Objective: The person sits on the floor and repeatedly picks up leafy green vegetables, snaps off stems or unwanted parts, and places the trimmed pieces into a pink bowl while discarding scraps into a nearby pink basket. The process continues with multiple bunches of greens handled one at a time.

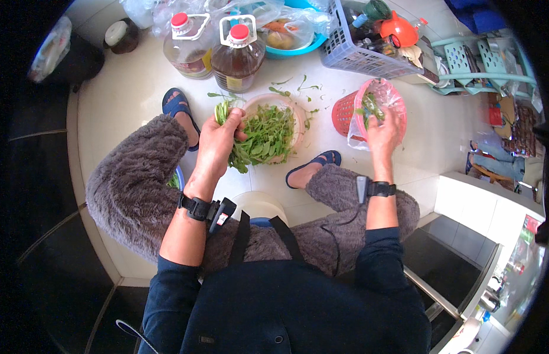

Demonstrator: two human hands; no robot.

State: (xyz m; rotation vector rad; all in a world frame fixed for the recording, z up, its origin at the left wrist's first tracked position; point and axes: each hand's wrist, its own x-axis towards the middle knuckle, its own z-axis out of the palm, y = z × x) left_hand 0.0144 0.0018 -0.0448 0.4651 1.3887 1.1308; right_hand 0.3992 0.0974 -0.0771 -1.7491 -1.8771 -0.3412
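My left hand [221,135] is closed around a bunch of leafy green stems [222,112], the cut ends pointing up past the thumb and the leaves hanging below. Beside it on the floor stands a pale pink basin [299,116] heaped with loose leafy greens [268,135]. On the right, my right hand [384,129] is at the mouth of a red perforated plastic basket [344,116] lined with a clear plastic bag. Some green scraps [371,106] show at its fingertips; whether the fingers grip them cannot be told.
Two large plastic jugs [189,48] with red caps, a blue basin [283,52] and a grey-blue crate [367,57] of bottles stand beyond. Stray leaves [307,86] lie on the floor. Far right, a seated person's legs [500,160] show.
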